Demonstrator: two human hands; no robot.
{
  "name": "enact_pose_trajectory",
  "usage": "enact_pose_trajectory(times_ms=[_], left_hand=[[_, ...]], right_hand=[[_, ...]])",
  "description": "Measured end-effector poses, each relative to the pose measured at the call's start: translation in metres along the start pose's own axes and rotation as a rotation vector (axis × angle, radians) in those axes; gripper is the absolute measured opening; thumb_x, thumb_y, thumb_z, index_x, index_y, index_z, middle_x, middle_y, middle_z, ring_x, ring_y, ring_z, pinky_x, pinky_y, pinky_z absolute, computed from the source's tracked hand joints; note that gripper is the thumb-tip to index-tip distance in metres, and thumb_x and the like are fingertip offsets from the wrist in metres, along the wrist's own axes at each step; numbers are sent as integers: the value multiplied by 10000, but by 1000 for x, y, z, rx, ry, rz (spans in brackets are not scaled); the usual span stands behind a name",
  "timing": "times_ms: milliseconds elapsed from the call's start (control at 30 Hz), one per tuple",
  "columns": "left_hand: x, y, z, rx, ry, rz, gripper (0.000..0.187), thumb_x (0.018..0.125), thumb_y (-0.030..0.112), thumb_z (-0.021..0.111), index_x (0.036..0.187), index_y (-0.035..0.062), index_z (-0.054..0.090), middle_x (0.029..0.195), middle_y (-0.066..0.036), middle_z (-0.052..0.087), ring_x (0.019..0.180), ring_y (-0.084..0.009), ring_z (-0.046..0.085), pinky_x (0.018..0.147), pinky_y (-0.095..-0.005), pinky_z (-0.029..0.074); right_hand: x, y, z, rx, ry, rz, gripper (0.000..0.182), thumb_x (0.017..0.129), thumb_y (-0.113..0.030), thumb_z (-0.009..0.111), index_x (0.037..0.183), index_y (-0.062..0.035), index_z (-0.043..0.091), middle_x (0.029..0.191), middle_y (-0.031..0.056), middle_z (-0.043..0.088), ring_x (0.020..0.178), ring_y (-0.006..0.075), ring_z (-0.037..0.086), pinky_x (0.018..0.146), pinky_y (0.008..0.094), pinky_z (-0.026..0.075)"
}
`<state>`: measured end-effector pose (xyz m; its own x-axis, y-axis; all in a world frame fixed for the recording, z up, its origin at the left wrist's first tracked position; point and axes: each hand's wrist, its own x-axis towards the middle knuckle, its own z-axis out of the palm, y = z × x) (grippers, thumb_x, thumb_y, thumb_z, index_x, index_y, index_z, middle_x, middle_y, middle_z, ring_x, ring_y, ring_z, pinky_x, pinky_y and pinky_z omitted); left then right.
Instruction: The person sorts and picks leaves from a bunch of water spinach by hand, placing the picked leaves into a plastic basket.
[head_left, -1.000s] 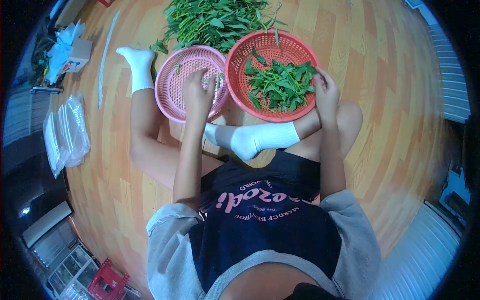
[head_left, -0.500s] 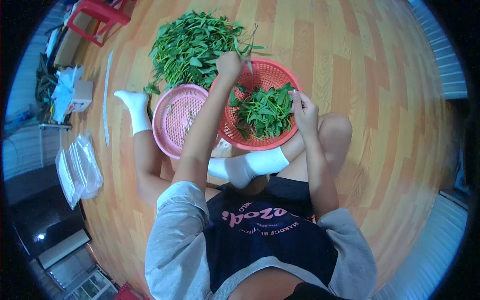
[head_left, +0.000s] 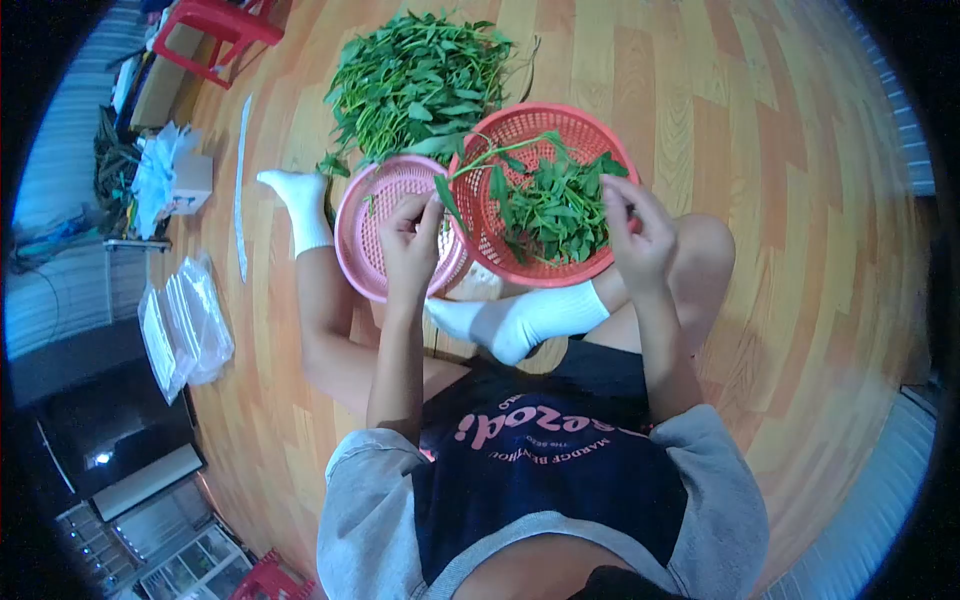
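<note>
My left hand [head_left: 408, 238] is closed over the pink basket [head_left: 352, 262], its fingertips pinching a leafy water spinach stem [head_left: 490, 152]. The stem slants up and right across the red basket [head_left: 487, 258]. My right hand [head_left: 642, 232] is at the right rim of the red basket, thumb and fingers pinched together; what they hold, if anything, I cannot make out. Picked greens [head_left: 562, 212] lie in the red basket. A few small bits lie in the pink basket. Behind both baskets, a large pile of uncut greens [head_left: 420, 85] rests on the floor.
My bent legs in white socks [head_left: 545, 318] surround the baskets on the wooden floor [head_left: 790, 260]. To the left are clear plastic bags [head_left: 188, 325], a white strip [head_left: 242, 190] and a box [head_left: 192, 185]. A red stool [head_left: 215, 38] stands at upper left.
My left hand has come back from the edge of the greens pile to above the pink basket, bringing a stem. My right hand stays by the red basket's rim. The whole view has shifted slightly.
</note>
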<state>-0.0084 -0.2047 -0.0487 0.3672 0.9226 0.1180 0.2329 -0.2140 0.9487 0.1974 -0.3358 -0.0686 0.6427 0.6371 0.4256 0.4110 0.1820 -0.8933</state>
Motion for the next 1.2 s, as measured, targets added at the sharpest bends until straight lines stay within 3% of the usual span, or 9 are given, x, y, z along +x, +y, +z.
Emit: enact_pose_trajectory(times_ms=[133, 500, 600, 667, 767, 833, 933, 1033, 1200], left_hand=[[-32, 17, -4, -32, 3, 11, 111, 815, 29, 573, 826, -67, 627, 668, -22, 526, 601, -64, 430, 535, -213, 333], [-68, 22, -12, -32, -28, 52, 117, 796, 48, 590, 762, -58, 625, 608, -74, 533, 565, -120, 476, 533, -265, 360], [-77, 32, 8, 150, -47, 114, 113, 793, 56, 596, 767, -48, 632, 582, -104, 512, 516, -154, 463, 492, -271, 351], [-83, 40, 12, 216, -12, 118, 115, 793, 59, 598, 772, -49, 632, 577, -104, 507, 508, -151, 460, 482, -270, 347], [-85, 32, 9, 265, 36, 102, 115, 792, 60, 603, 782, -51, 630, 573, -104, 501, 493, -147, 456, 459, -267, 338], [-87, 22, 2, 215, 11, 95, 109, 792, 58, 603, 783, -47, 631, 575, -102, 504, 488, -147, 454, 454, -267, 338], [-79, 18, -2, 227, 15, 137, 95, 784, 54, 608, 805, -32, 643, 582, -98, 510, 508, -157, 471, 484, -277, 361], [-79, 22, -4, 260, 32, 177, 96, 772, 52, 614, 818, -26, 648, 602, -99, 523, 540, -173, 492, 518, -291, 380], [-77, 22, 2, 134, -29, 231, 100, 777, 42, 598, 829, -32, 641, 646, -114, 535, 574, -184, 509, 527, -296, 390]], right_hand=[[-1, -38, 23, -346, -151, -418, 273, 742, -72, 640, 1015, -73, 625, 729, 44, 556, 652, 189, 525, 600, 299, 404], [-8, -38, 39, -485, -289, -554, 111, 708, -146, 667, 809, -124, 627, 738, 17, 469, 718, 198, 473, 605, 328, 343], [-13, -19, 46, -534, -301, -430, 102, 726, -196, 647, 788, -120, 620, 751, 35, 483, 739, 209, 483, 615, 352, 346], [-14, 12, 48, -903, -298, -294, 159, 749, -248, 622, 828, -110, 623, 805, 61, 520, 803, 235, 502, 672, 383, 365], [-13, 57, 43, -725, -307, 58, 218, 773, -274, 605, 907, -102, 622, 878, 84, 549, 872, 257, 510, 746, 407, 377], [-10, 33, 44, -732, -345, 65, 229, 788, -257, 600, 956, -103, 624, 928, 95, 569, 922, 257, 516, 810, 390, 381], [12, -5, 39, -117, -221, -119, 199, 778, -209, 623, 939, -93, 636, 908, 83, 588, 920, 228, 523, 810, 334, 385], [10, -52, 33, -229, -532, -444, 204, 744, -185, 644, 929, -99, 638, 882, 48, 579, 897, 211, 516, 777, 325, 387], [-4, -51, 42, -378, -575, -678, 218, 677, -163, 669, 888, -118, 646, 834, 11, 556, 847, 186, 500, 707, 319, 377]])
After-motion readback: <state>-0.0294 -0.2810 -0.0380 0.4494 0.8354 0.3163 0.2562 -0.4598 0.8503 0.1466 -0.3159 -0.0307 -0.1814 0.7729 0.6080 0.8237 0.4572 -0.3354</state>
